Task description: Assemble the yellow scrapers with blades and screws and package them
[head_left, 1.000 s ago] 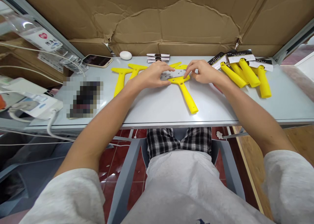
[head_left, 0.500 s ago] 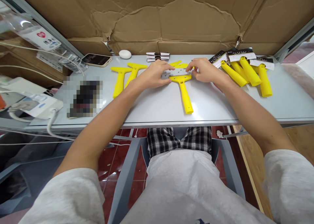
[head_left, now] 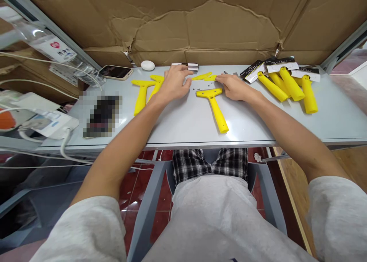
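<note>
In the head view a yellow scraper [head_left: 215, 113] lies on the table with its wide head away from me and its handle toward me. My left hand [head_left: 175, 82] is above the table left of that head, fingers stretched out, thumb apart, holding nothing visible. My right hand [head_left: 233, 87] rests right of the head, its fingers bent together beside a yellow strip [head_left: 211, 78]. A small grey end [head_left: 225, 72] shows by those fingers; what they hold is hidden. Another yellow strip [head_left: 202, 76] lies between the hands. Several tiny screws [head_left: 198, 89] lie near the scraper's head.
Two yellow scraper handles [head_left: 140, 97] lie left of my left hand. Packaged scrapers [head_left: 292, 84] are heaped at right. Black-and-white packets [head_left: 192, 67], a white oval object [head_left: 147, 65] and a phone [head_left: 116, 72] sit along the back. A power strip [head_left: 54, 122] and cables are at left.
The grey metal plate seen between my hands above the scraper no longer shows there. My left hand has moved up and left, and its fingers have straightened. The screws are now uncovered.
</note>
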Available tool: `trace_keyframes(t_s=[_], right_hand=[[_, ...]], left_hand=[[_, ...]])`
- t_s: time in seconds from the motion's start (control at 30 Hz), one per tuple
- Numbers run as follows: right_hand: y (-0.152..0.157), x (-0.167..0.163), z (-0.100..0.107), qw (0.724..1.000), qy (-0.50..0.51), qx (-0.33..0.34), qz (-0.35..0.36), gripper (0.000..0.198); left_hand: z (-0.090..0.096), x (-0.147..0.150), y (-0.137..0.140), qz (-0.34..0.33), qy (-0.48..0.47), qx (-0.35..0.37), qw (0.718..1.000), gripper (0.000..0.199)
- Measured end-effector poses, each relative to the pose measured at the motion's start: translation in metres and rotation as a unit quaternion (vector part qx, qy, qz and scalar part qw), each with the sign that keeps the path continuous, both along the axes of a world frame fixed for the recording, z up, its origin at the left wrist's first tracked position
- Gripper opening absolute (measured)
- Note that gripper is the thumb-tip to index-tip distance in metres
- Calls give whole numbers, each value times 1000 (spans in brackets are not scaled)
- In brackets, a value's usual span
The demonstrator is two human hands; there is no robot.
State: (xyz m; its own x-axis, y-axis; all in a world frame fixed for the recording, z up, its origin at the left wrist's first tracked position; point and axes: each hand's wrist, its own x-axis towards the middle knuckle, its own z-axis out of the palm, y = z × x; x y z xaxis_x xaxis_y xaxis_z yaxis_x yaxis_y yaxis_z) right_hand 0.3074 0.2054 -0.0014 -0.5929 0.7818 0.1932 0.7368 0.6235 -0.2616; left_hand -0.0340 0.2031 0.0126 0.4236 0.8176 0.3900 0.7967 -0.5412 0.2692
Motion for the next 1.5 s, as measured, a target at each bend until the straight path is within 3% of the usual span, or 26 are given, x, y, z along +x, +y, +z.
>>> trace_keyframes(t_s=[0.17, 0.23, 0.37, 0.47, 0.63, 0.7, 0.83, 0.9, 1.1, 1.23, 1.37, 1.5], right_hand=[[1, 7, 2, 1000, 1, 14, 5, 58], [2, 9, 3, 1000, 13, 16, 3, 61], [6, 12, 1, 999, 38, 23, -8, 63], [7, 13, 1, 999, 39, 24, -10, 65], [3, 9, 4, 998, 41, 37, -10, 64], [2, 7, 5, 997, 62, 48, -7, 62], [-3, 3, 9, 992, 111, 67, -5, 53], [-7, 0, 12, 989, 128, 70, -6, 48], [-27, -23, 23, 963, 270, 27, 10, 47], [-38, -38, 27, 942, 335, -9, 21, 48], [-41, -40, 28, 940, 342, -5, 16, 48], [-31, -28, 28, 952, 304, 22, -4, 46]], left_hand=[[15, -19, 4, -3, 63, -54, 997, 66], [18, -25, 5, -26, 71, -63, 995, 60], [15, -33, 13, -61, 69, -73, 993, 41], [11, -32, 14, -61, 77, -79, 992, 42], [9, -19, 5, -54, 49, -85, 994, 63], [8, -13, 4, -57, 28, -85, 994, 57], [6, -7, 8, -35, -41, -64, 997, 17], [8, -4, 7, -31, -80, -55, 995, 7], [22, 33, -25, -64, -240, -85, 965, 15], [20, 60, -44, -95, -301, -128, 940, 16], [19, 66, -47, -83, -321, -160, 930, 18], [31, 61, -56, -44, -262, -110, 958, 20]])
